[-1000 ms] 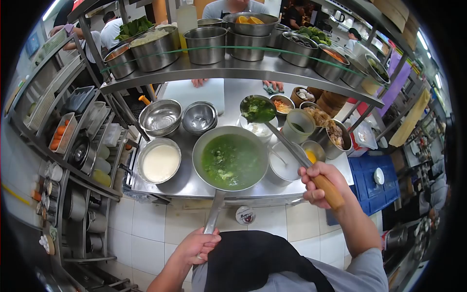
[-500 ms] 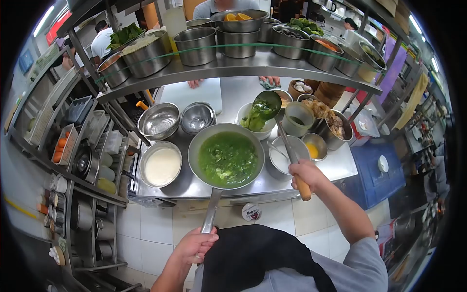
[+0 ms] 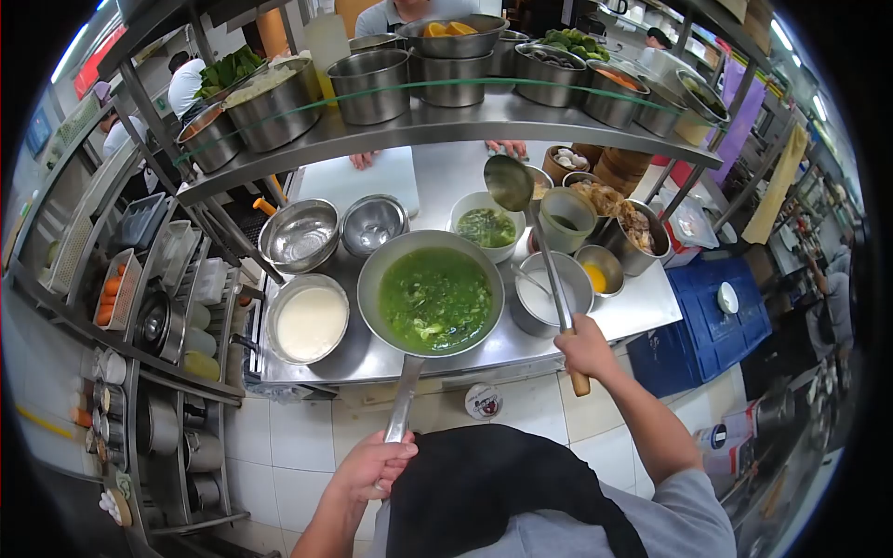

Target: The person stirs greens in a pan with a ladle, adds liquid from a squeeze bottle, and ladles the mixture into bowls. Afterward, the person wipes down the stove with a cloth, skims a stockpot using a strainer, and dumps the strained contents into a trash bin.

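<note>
The steel surface spreads across the middle, and I see one pan over its near side, filled with green soup. The pan sits on the far side of both hands, ahead of the left and to the left of the right; I can't tell whether its base touches the steel. I count two pots beside it: the left pot full of creamy liquid, the right pot whitish inside. Just beyond the pan, to the right, stands one white bowl with green soup in it.

I have one ladle, its head raised at the white bowl's far right. My right hand is wrapped round its shaft, wooden grip poking out below; my left hand curls tightly round the pan's metal handle.
</note>
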The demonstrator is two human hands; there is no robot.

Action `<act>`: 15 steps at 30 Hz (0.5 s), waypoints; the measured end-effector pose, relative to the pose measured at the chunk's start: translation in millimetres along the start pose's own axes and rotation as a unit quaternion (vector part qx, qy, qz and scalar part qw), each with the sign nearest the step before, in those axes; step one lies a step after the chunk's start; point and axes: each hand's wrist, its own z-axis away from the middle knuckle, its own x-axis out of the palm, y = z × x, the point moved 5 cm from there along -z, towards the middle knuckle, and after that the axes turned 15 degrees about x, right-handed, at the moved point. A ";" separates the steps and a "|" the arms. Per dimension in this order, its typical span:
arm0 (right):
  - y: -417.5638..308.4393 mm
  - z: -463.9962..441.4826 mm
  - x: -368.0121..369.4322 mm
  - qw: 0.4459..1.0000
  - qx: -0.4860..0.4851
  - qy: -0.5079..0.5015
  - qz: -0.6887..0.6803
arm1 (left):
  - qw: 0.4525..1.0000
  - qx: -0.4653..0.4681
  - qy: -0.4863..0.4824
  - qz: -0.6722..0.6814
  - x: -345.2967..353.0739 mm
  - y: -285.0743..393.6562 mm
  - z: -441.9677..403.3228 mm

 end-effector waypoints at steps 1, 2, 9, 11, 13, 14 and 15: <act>-2.5 4.3 -1.0 0.992 0.041 -0.069 -0.097 | 1.000 -0.004 -0.003 0.004 -1.8 0.1 -1.1; -15.2 18.3 -5.6 0.976 0.034 -0.126 -0.174 | 1.000 -0.009 -0.006 0.008 -3.4 0.7 -1.8; -25.7 86.9 -34.8 0.930 0.097 -0.250 -0.251 | 0.999 -0.027 -0.023 -0.016 -10.0 4.0 -6.3; -27.5 100.7 -36.9 0.958 0.090 -0.237 -0.131 | 0.999 -0.022 -0.047 -0.003 -8.2 6.9 -7.4; -31.9 103.2 -36.1 0.963 0.094 -0.235 -0.096 | 0.999 -0.028 -0.044 -0.002 -8.9 9.4 -7.3; -34.0 102.5 -35.9 0.969 0.083 -0.226 -0.050 | 0.999 -0.028 -0.045 -0.005 -8.9 11.1 -7.0; -37.3 101.7 -36.5 0.974 0.071 -0.216 -0.004 | 0.999 -0.031 -0.044 -0.004 -9.1 12.2 -6.3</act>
